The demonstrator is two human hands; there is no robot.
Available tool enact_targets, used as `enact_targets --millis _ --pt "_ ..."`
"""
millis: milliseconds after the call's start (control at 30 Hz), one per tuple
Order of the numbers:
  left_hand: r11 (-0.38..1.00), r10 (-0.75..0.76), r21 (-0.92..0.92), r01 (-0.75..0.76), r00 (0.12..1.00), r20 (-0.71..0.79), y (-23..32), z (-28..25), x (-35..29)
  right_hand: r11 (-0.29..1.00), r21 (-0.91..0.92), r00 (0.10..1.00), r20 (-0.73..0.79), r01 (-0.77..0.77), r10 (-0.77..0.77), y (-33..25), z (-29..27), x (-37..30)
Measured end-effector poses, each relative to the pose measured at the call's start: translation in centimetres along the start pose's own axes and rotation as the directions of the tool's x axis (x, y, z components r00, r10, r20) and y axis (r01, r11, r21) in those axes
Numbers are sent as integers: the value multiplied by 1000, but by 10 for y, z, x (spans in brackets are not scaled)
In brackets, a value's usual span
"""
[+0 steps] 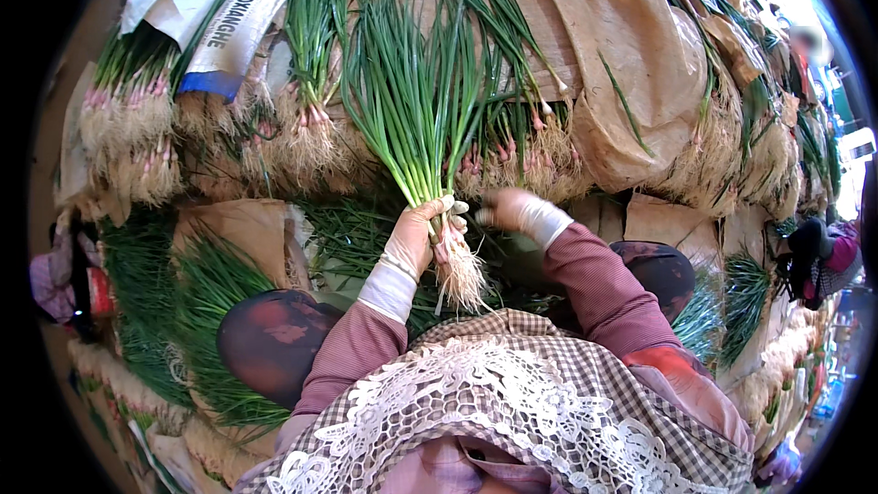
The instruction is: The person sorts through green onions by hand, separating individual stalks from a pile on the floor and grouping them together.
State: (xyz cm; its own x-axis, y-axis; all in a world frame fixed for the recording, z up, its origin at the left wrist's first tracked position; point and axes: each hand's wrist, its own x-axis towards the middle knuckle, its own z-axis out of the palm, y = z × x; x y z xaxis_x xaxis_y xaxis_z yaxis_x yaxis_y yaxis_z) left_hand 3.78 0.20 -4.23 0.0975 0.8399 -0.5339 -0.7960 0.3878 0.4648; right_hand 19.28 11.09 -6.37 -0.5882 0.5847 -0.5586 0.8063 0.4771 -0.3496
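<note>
My left hand (412, 240), in a pale glove, is closed round the lower stems of a bunch of green onions (416, 110). The long green leaves fan out away from me, while the pinkish bulbs and pale stringy roots (460, 273) hang below my fist toward my lap. To the right, apart from the bunch, is my right hand (517, 211), also gloved. Motion smears its fingers, so their position is unclear. Behind it lie more onions with pink bulbs and roots (540, 151) on the heap.
Brown sacking (594, 46) covers part of the far heap, with a loose leaf on it. A white and blue sack (240, 32) lies over onions at far left. Piled greens (215, 311) lie beside my left knee (274, 343). Another person (828, 256) is at the right edge.
</note>
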Motion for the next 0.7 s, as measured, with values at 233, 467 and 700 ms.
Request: enact_targets --millis 233,467,700 --pt "998 -51 -8 58 927 371 -14 3 2 921 135 674 -644 -367 363 36 -108 6" --pt "984 128 -156 -87 951 280 17 3 2 825 553 867 -462 115 188 32 -97 -12" --pt "998 -19 64 11 992 121 5 -11 10 904 255 927 -248 342 -281 -27 -38 -40"
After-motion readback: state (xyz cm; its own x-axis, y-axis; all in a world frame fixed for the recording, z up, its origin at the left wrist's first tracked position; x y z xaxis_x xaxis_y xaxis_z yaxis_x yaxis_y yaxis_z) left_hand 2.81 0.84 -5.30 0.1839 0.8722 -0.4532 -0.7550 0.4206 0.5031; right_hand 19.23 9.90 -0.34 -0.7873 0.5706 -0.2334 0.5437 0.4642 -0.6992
